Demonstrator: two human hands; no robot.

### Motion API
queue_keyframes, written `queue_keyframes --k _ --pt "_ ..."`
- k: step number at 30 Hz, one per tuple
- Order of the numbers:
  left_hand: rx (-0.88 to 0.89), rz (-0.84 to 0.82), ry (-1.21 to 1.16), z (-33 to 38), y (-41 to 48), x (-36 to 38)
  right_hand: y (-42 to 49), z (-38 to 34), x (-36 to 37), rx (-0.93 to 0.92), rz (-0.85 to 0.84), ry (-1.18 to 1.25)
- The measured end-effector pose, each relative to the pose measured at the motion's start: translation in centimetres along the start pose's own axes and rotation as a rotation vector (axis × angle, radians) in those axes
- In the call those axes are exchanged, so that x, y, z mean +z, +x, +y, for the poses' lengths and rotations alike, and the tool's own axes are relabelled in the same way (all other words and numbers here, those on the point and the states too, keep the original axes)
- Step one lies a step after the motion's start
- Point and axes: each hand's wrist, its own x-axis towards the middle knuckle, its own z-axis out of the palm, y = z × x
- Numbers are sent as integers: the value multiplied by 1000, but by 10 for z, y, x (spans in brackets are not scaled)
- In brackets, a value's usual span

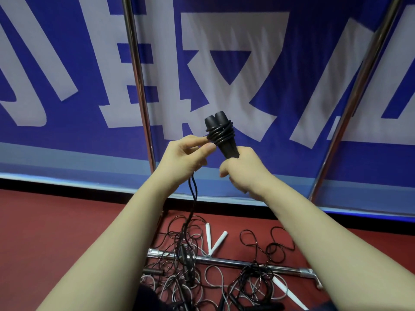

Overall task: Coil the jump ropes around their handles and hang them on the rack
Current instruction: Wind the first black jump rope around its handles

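My right hand (242, 170) grips the lower ends of two black jump-rope handles (221, 133), held side by side and tilted up. Several turns of black rope (220, 134) wrap around their upper part. My left hand (184, 157) pinches the rope right beside the coil, at the handles' left. From that hand the doubled black rope (193, 194) hangs down to the floor. The rack's two chrome uprights (140, 86) (357, 95) rise behind the hands, and its chrome base bar (226, 262) lies on the floor below.
A tangle of black and grey ropes (186, 261) covers the red floor (56, 221) around the base bar. White handles (215, 242) (289, 292) lie among them. A blue banner (280, 52) with big white characters stands behind the rack.
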Motion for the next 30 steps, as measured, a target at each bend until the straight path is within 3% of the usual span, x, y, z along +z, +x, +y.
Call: queue_keyframes --k 11,15,21,26,30 --pt "23 -102 -106 11 -6 7 -14 -4 -16 237 -821 579" --pt "-3 -96 -178 14 -7 14 -12 -1 -15 292 -950 800" --pt "-53 57 -109 12 -5 19 -18 -7 -12 81 -532 310" --pt "-101 185 -70 11 -4 26 -9 -2 -10 -61 -28 -62" --pt "-156 323 -73 10 -5 38 -19 -2 6 -241 339 -693"
